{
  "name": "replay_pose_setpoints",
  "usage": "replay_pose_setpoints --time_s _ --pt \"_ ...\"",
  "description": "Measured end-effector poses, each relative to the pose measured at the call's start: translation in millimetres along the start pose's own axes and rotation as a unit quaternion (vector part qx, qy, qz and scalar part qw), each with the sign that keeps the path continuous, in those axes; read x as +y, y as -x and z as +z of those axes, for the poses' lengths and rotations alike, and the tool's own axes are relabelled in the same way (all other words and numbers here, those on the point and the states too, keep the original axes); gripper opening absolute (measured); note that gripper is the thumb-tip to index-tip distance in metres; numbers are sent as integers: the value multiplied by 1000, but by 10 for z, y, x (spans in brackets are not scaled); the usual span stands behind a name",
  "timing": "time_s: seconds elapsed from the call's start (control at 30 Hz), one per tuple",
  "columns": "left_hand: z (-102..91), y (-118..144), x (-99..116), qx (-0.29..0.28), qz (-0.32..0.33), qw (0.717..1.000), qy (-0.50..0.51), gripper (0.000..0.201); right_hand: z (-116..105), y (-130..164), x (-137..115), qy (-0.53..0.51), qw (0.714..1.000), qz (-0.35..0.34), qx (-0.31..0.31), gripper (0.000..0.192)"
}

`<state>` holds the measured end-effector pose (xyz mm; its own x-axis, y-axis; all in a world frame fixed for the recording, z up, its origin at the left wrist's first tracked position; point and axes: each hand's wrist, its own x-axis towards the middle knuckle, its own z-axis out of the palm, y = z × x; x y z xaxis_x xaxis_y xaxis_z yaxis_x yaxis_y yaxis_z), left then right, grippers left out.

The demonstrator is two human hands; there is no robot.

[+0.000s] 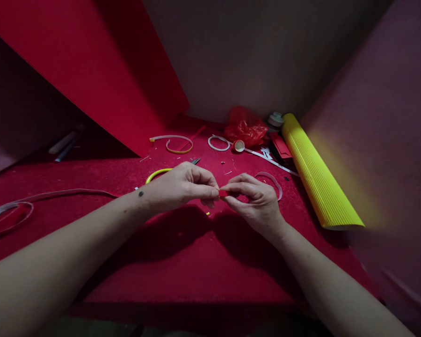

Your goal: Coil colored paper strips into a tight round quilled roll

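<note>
Near the middle of the red-covered desk (196, 276), a small red piece (223, 193) sits between the fingertips of both hands, up from the front edge. The left hand (187, 187) has thumb and forefinger closed on its left end; the right hand (256, 199) pinches the other end the same way, its remaining fingers curled (the piece is mostly hidden, so its full shape cannot be told).

Just beyond the left hand lies a yellow-handled pair of scissors (157, 172), partly covered by it, the blade tips showing past the knuckles. Beside the right hand, a pale curled strip (279, 186) arches out from behind the fingers.

Towards the far edge are a curled strip with a yellow band (179, 152), a white ring (219, 150) and a crumpled red plastic bag (245, 128). A white-capped bottle (275, 120) stands by the far right corner, next to the end of a ribbed yellow roll (321, 175), which lies along the right edge. A long thin strip (63, 192) trails to a loop at the left edge.
</note>
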<state>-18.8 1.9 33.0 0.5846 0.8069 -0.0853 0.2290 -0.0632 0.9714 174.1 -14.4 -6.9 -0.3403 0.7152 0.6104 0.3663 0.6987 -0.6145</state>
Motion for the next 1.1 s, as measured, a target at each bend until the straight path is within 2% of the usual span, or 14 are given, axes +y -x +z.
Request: replay_pose_setpoints --time_s 0.47,0.77,0.97,1.1 --pt "-19 -11 -25 -1 -7 1000 8 9 6 -2 -11 -22 1000 -5 9 10" --pt "3 -68 -102 11 -20 1000 3 11 47 14 -29 -25 999 23 30 9" --pt "5 -85 -120 1 -23 999 26 12 51 28 -38 -37 998 33 37 11" --pt "14 -79 -150 -19 -31 996 78 13 44 38 -37 -68 996 43 37 12"
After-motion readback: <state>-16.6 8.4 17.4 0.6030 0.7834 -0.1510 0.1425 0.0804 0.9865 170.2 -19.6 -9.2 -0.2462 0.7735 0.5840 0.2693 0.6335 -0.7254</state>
